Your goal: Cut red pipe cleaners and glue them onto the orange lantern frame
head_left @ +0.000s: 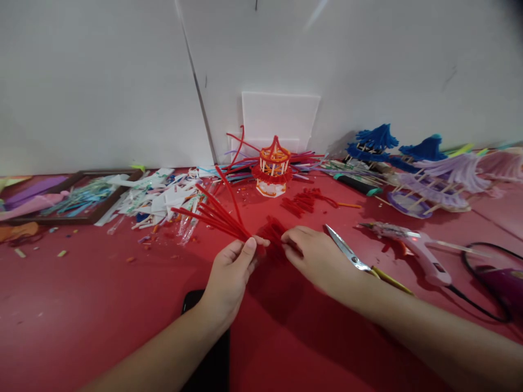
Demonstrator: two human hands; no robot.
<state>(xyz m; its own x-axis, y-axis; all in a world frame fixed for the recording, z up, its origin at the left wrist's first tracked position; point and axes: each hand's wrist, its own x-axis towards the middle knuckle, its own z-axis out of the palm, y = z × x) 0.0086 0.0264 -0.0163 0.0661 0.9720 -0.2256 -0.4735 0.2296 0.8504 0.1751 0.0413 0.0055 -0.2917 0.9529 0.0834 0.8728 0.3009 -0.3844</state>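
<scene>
My left hand (232, 272) is closed round a fanned bundle of long red pipe cleaners (216, 215), with thumb and forefinger pinching their near ends. My right hand (314, 256) has its fingers curled at a heap of short red pipe cleaner pieces (274, 231); its fingertips are pressed to the pieces, partly hidden. More cut red pieces (301, 202) lie just beyond. Behind them stands a small pavilion model (273, 166) of red and orange pipe cleaners and pale sticks on a white base. Scissors (347, 249) lie partly open beside my right forearm.
A pink glue gun (417, 245) with a lit red light and its cord lie at right. Blue (376, 139) and lilac pavilion models (441, 179) stand behind it. Scraps and wrappers (163, 196) cover the left, near a brown frame (77, 218). A black phone (208, 354) lies under my left forearm.
</scene>
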